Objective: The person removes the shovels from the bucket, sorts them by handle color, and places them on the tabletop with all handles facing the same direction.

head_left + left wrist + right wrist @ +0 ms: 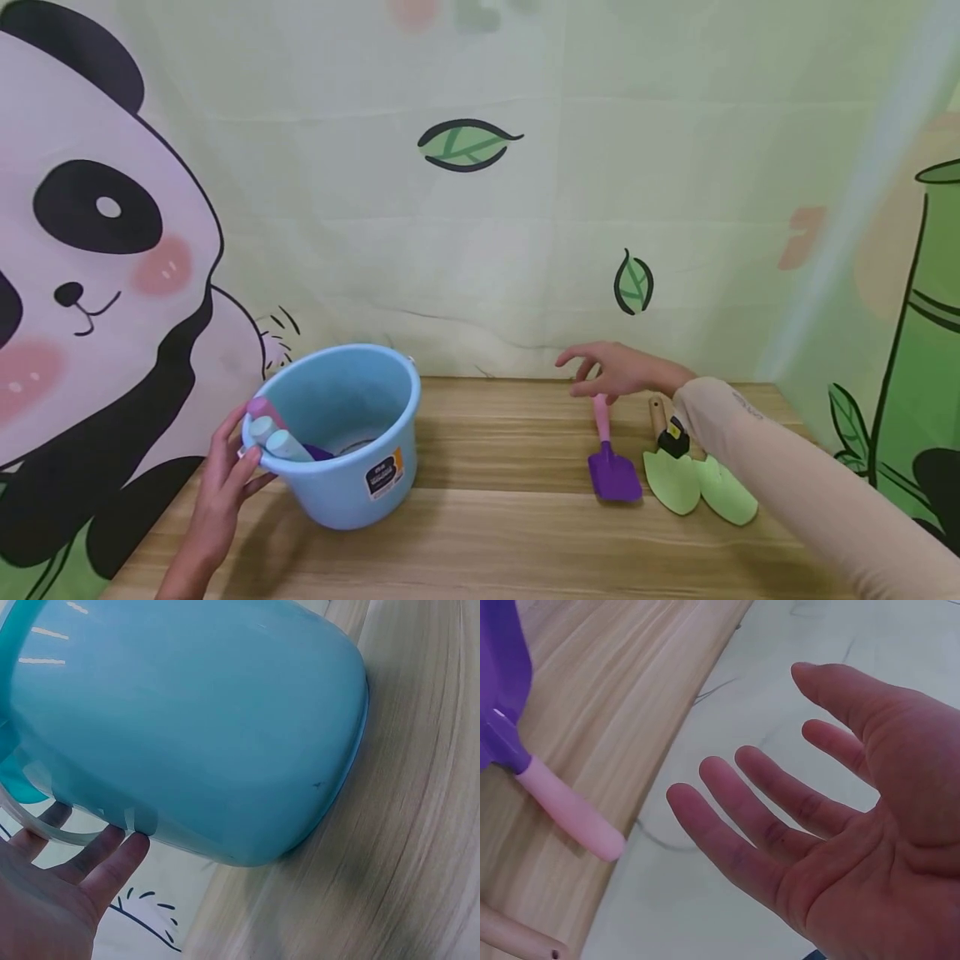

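A light blue bucket [341, 492] stands on the left of the wooden table. My left hand [217, 487] holds its left side at the rim. In the left wrist view, fingers [116, 866] of that hand touch the outer wall beside the pale bucket handle [56, 834]. Inside the bucket lean tools with one pink and two pale blue handles [288, 446]. My right hand [618, 368], its fingers apart and loosely bent, hovers above the pink handle of a purple toy shovel [615, 475]. Nothing is in that hand; the right wrist view shows a gap between it and the pink handle [574, 814].
Right of the purple shovel lie two light green trowel blades [672, 483], one with a wooden handle [657, 414] and a black tag. My right sleeve [787, 475] covers part of the other. A cloth backdrop [525, 275] with a printed panda rises behind the table.
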`<state>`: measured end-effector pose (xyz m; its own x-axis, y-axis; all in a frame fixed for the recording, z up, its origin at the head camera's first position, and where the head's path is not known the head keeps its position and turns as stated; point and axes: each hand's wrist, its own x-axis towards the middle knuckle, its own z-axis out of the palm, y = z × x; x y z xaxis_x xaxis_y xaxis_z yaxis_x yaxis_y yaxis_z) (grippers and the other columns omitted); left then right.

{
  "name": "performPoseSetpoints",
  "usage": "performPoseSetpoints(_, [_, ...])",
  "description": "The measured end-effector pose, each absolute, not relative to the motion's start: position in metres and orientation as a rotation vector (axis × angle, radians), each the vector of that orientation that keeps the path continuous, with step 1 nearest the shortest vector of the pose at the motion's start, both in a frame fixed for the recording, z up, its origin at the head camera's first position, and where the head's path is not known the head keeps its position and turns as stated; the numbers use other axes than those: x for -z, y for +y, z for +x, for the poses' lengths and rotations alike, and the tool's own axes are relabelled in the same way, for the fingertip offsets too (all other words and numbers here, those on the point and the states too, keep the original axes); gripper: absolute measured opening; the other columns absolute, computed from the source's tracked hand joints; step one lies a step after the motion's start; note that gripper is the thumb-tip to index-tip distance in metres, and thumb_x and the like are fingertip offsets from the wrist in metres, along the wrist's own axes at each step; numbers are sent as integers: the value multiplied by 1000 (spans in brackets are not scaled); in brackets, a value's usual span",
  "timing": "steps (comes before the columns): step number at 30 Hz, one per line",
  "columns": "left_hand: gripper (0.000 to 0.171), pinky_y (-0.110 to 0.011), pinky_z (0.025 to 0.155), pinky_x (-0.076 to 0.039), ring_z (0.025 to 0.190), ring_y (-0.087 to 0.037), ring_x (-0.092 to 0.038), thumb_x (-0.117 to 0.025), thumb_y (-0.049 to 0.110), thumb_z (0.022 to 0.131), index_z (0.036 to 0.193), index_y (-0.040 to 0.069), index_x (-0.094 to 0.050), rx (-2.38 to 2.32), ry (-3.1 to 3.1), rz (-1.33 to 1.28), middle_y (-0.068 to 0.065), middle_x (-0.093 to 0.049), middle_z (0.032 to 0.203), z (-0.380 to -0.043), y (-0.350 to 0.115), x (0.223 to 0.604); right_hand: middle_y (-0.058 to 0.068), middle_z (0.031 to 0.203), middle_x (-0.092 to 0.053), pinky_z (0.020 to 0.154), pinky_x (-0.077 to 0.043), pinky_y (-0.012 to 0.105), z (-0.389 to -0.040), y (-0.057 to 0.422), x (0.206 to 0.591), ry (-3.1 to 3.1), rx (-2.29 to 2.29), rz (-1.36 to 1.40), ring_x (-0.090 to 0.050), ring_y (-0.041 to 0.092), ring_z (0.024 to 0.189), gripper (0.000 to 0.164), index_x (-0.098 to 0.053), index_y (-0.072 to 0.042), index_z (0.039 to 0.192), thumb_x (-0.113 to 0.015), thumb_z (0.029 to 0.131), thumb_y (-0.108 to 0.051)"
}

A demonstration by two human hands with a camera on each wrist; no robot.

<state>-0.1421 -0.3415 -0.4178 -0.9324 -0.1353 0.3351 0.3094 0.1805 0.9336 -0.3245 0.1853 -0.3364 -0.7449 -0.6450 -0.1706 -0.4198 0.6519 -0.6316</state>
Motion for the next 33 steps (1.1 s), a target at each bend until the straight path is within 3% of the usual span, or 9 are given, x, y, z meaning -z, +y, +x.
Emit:
performPoseSetpoints(11, [58, -23, 83, -57, 123, -1, -54, -42, 16, 109, 163, 23, -22, 1822, -2110, -179, -8, -36, 154, -144, -343, 421, 17, 124, -67, 78, -60, 40, -327, 162, 311, 2485, 717, -988, -70, 31, 104, 55, -51, -15, 147, -73, 97, -25])
performPoseSetpoints(15, [58, -23, 83, -57, 123, -1, -54, -42, 16, 109, 163, 23, -22, 1817, -2116, -171, -10, -35, 154, -145, -343, 420, 17, 126, -66, 85, -59, 41, -329, 151, 301, 2475, 693, -1039, -70, 30, 106, 57, -50, -16, 148, -73, 97, -26])
performPoseSetpoints(26, [58, -23, 83, -57, 123, 0, -54, -43, 18, 109, 163, 24, -22, 1802, -2134, -156, -19, -31, 157, -145, -345, 419, 14, 130, -64, 85, -59, 37, -331, 115, 274, 2431, 675, -1101, -71, 24, 106, 62, -48, -19, 150, -76, 95, -27])
performPoseSetpoints(33, [58, -23, 83, -57, 123, 0, -54, -43, 17, 109, 163, 22, -22, 1789, -2130, -176, -9, -37, 153, -144, -344, 418, 11, 131, -63, 87, -58, 38, -328, 91, 252, 2448, 658, -1126, -71, 21, 106, 63, -47, -23, 150, -77, 95, -27])
